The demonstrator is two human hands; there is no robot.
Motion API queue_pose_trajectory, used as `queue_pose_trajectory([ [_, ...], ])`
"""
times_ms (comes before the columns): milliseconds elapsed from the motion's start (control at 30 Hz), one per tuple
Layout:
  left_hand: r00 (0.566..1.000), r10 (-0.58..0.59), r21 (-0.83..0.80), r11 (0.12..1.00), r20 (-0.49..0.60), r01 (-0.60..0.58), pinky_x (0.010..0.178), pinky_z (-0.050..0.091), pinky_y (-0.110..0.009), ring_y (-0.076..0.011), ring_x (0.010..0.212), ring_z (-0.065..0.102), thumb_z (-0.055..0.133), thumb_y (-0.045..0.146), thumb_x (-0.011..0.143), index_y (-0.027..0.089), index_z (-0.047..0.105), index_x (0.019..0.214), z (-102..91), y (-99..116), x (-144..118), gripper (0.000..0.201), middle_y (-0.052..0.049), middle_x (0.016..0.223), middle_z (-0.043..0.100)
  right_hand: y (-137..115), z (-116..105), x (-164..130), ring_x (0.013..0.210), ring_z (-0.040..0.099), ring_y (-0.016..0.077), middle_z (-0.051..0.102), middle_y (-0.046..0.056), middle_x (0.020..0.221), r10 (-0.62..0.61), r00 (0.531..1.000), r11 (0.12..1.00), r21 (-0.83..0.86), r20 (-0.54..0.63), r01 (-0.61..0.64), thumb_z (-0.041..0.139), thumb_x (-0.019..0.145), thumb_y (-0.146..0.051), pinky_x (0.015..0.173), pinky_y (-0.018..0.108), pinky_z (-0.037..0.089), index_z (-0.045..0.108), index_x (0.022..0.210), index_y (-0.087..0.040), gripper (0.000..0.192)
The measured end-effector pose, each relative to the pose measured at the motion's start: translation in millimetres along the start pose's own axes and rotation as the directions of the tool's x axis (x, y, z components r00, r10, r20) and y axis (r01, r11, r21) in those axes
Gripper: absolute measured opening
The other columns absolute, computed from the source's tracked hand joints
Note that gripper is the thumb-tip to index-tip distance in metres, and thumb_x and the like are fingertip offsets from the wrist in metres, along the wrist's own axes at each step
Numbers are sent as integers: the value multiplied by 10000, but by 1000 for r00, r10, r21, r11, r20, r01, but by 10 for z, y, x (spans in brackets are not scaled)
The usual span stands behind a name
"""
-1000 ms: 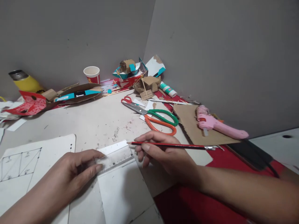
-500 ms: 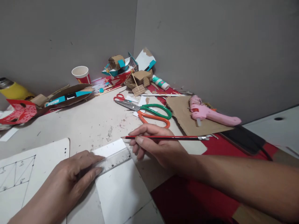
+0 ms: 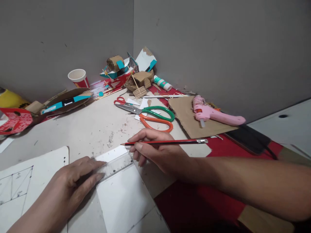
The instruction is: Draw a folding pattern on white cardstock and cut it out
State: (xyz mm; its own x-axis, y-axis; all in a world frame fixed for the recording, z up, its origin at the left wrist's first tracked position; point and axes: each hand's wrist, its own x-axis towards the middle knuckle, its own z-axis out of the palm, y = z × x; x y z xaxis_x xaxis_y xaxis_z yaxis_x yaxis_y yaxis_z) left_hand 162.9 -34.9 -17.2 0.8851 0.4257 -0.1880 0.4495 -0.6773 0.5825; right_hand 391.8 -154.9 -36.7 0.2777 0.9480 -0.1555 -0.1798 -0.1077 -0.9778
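Note:
My left hand (image 3: 73, 183) presses flat on a clear plastic ruler (image 3: 118, 165) that lies across the top of a white sheet of card (image 3: 123, 194). My right hand (image 3: 157, 152) holds a red pencil (image 3: 167, 142) level, its tip pointing left just above the ruler's right end. The fingers of the right hand rest near the card's upper right corner.
A drawn-on white board (image 3: 21, 181) lies at left. Green and orange scissors (image 3: 148, 115), a pink glue gun (image 3: 213, 113) on brown cardboard (image 3: 191, 121), a paper cup (image 3: 78, 77), cardboard models (image 3: 136, 77) and scraps crowd the corner. Grey walls close in behind and right.
The view has shifted, so everything slid left in the picture. Both hands keep their places on the ruler and pencil; the pencil tip stays just above the ruler's end.

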Motion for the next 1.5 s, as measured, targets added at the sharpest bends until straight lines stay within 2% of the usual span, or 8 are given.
queue_pose_trajectory([
  [333,999,37,37,999,-15,-36,749,530,-254,-145,897,663,502,352,968,327,636,1126,11,-34,13,209,21,997,704,2,-11,-8,552,608,107,664,0,683,-2,1000,1000,-28,3,2,621,790,-220,520,216,487,658,863,-169,96],
  [500,999,28,25,999,-24,-27,765,524,-268,-148,907,657,494,337,971,330,632,1147,35,-67,10,223,12,998,699,-18,-65,-81,640,644,142,680,39,764,-104,986,981,-151,129,123,572,850,-210,555,242,506,674,967,-149,167],
  [667,999,31,18,999,-23,-31,758,510,-276,-146,918,643,501,310,971,324,631,1167,61,-83,-2,235,8,997,690,2,-30,-193,598,581,109,674,40,725,-207,922,891,-326,327,316,513,856,-124,528,207,455,694,956,-110,207],
  [833,997,59,41,997,-44,-58,747,502,-282,-148,892,645,501,279,968,312,657,1132,58,-78,-13,229,8,959,695,134,40,-223,648,585,92,697,37,794,-289,839,775,-401,461,488,527,823,-82,605,192,464,684,964,-115,214],
  [933,995,80,25,997,-57,-79,742,503,-273,-142,877,652,519,276,962,308,667,1129,58,-63,4,225,11,949,701,156,77,-214,633,578,84,686,29,761,-305,863,799,-385,403,462,493,813,-56,598,179,462,686,927,-107,230],
  [1067,992,104,18,995,-68,-103,742,509,-281,-149,876,656,525,270,958,282,669,1130,57,-62,27,225,-7,961,707,111,111,-212,625,574,91,681,23,736,-249,902,837,-390,352,383,483,804,-49,582,182,461,697,913,-114,248],
  [1333,994,90,-10,996,-54,-91,725,508,-289,-155,851,654,515,272,958,262,686,1096,40,-56,42,219,-18,930,708,98,126,-218,539,524,73,636,-15,645,-227,911,852,-383,344,357,495,799,-45,528,176,434,701,888,-127,240],
  [1500,996,71,-13,997,-62,-71,733,514,-295,-163,854,663,520,274,951,258,697,1088,40,-50,43,225,-29,947,719,104,130,-216,556,537,88,637,-4,651,-204,919,847,-410,337,339,493,815,-79,525,190,438,693,878,-140,218],
])
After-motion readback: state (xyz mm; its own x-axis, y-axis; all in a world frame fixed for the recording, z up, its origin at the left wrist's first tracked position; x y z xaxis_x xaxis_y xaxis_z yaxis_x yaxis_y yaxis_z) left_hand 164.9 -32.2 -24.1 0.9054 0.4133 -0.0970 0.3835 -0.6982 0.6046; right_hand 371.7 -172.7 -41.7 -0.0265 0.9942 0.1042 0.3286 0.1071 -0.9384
